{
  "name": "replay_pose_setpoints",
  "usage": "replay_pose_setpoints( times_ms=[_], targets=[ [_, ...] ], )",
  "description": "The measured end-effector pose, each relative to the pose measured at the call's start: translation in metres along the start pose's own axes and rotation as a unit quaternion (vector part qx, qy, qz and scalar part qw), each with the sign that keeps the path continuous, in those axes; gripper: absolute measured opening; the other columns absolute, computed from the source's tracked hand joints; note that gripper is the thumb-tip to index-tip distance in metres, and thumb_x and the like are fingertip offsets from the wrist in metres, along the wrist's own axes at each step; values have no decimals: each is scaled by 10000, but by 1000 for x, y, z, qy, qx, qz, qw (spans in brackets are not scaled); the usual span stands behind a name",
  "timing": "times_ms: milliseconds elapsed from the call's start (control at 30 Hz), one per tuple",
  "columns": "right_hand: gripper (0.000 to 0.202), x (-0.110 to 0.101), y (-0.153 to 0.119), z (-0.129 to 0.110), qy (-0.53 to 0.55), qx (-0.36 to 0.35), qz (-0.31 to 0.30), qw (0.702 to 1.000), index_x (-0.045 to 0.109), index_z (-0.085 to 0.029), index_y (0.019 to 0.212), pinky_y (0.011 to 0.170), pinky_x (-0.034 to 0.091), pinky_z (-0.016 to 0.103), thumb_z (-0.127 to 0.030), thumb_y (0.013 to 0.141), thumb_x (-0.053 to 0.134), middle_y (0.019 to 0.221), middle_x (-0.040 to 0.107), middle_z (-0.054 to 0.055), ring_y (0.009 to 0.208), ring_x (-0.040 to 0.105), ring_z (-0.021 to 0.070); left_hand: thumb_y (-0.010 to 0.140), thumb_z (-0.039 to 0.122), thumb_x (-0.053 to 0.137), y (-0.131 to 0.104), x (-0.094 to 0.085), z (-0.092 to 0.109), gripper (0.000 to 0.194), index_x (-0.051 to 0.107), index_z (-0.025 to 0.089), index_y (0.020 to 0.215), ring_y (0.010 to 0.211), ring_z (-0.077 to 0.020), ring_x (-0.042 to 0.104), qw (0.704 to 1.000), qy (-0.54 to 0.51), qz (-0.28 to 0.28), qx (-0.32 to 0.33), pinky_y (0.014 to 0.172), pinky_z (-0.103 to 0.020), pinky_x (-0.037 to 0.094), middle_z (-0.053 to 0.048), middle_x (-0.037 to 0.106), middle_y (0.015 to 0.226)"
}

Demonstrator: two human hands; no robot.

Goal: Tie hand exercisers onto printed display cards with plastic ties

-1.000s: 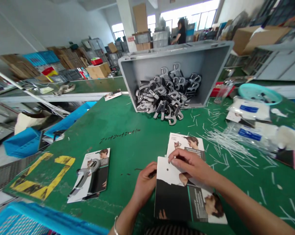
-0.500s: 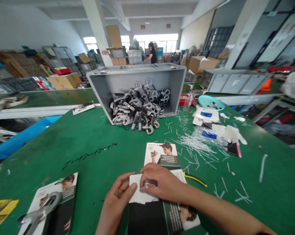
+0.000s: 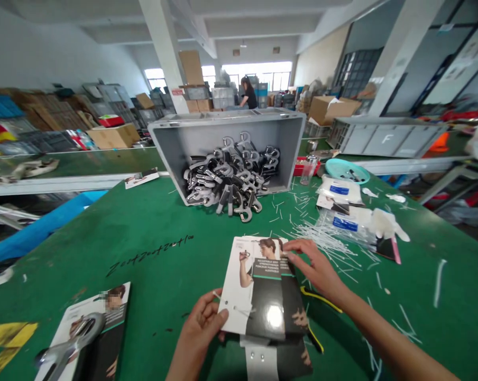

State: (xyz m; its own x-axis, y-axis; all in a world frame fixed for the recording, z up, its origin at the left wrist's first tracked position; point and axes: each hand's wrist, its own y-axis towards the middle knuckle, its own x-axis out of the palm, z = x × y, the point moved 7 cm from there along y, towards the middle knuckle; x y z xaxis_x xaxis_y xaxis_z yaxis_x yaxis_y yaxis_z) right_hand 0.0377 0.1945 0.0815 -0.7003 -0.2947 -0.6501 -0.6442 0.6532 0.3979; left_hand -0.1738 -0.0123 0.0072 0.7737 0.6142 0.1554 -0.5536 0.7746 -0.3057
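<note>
My left hand (image 3: pixel 205 323) pinches the lower left edge of a printed card (image 3: pixel 263 291), which shows a person and a black panel. A thin white tie pokes through holes in that card. At the upper right corner, my right hand (image 3: pixel 314 264) has its fingers extended near the edge of another printed card behind; contact is unclear. More cards (image 3: pixel 290 360) lie underneath. Yellow-handled pliers (image 3: pixel 322 300) are partly covered, right of the cards. At the lower left, a grey hand grip (image 3: pixel 76 338) rests on another printed card (image 3: pixel 114 330).
A grey bin (image 3: pixel 166 159) on its side holds many hand grips (image 3: pixel 227 174). White ties (image 3: pixel 322 235), plastic bags (image 3: pixel 350 219), a glove (image 3: pixel 385 223) and a turquoise dish (image 3: pixel 330 168) lie right. A person (image 3: pixel 249 95) is in the background.
The card near my left hand has been turned over, its printed picture now facing up. My right hand has moved right and up, and its fingers have spread. The view has shifted slightly.
</note>
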Motion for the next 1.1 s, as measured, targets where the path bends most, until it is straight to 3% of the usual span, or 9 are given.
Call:
replay_pose_setpoints(
  times_ms=[100,167,400,567,767,867,967,1033,1100],
  targets=[
    [226,10,17,46,-78,17,-2,997,622,-211,1050,861,494,379,-229,975,409,1046,654,71,966,610,216,723,459,754,-4,9,-12,603,559,154,1205,449,-96,493,998,49,-44,-2,422,-192,364,46,580,592],
    [266,19,44,61,-120,-2,-12,993,616,-186,1091,871,495,373,-180,966,382,1065,644,89,980,608,217,744,477,735,-9,15,-18,648,531,159,1270,411,-90,462,995,81,-61,-1,394,-180,310,69,534,532],
    [424,83,173,69,-221,-105,-98,965,611,-133,1219,1019,382,412,19,884,402,1291,569,152,1147,501,257,755,632,671,-16,27,-45,832,465,139,1392,389,-111,453,998,66,-15,-6,434,-212,310,69,500,442],
    [376,114,218,73,-283,-126,-112,944,598,-84,1194,1002,351,475,28,907,384,1413,474,209,1195,443,313,755,674,642,-13,25,-59,897,412,141,1439,403,-122,493,998,41,-35,-13,440,-223,330,28,570,497],
    [168,109,211,78,-296,-132,-160,932,652,-120,998,954,383,404,-65,920,513,1116,649,174,1113,498,291,846,621,572,-3,-10,-25,753,447,133,1406,401,-96,402,999,52,0,15,412,-209,291,5,621,557],
    [95,74,197,70,-289,-113,-148,939,644,-132,966,919,406,402,-173,930,566,1047,661,175,1080,517,303,836,569,620,6,-22,-4,618,569,149,1288,435,-101,445,994,100,4,42,457,-212,362,11,625,581],
    [227,25,171,45,-263,-75,-101,956,616,-141,1006,815,447,396,-320,991,479,994,659,157,946,567,279,891,486,583,14,-19,20,499,585,159,1268,495,-110,497,987,140,-27,70,534,-229,436,6,643,640],
    [295,-4,144,23,-119,-7,-79,990,599,-182,1026,671,455,325,-420,1006,426,911,656,83,738,566,195,917,419,564,20,-11,43,465,551,184,1318,624,-127,582,981,151,-43,118,661,-256,498,-31,696,807],
    [351,-12,107,0,156,99,-107,977,587,-213,1037,522,403,266,-505,999,395,890,636,38,569,478,123,916,357,580,24,3,72,502,486,238,1394,877,-162,642,966,159,-53,196,851,-303,511,-83,676,1128]
  ],
)
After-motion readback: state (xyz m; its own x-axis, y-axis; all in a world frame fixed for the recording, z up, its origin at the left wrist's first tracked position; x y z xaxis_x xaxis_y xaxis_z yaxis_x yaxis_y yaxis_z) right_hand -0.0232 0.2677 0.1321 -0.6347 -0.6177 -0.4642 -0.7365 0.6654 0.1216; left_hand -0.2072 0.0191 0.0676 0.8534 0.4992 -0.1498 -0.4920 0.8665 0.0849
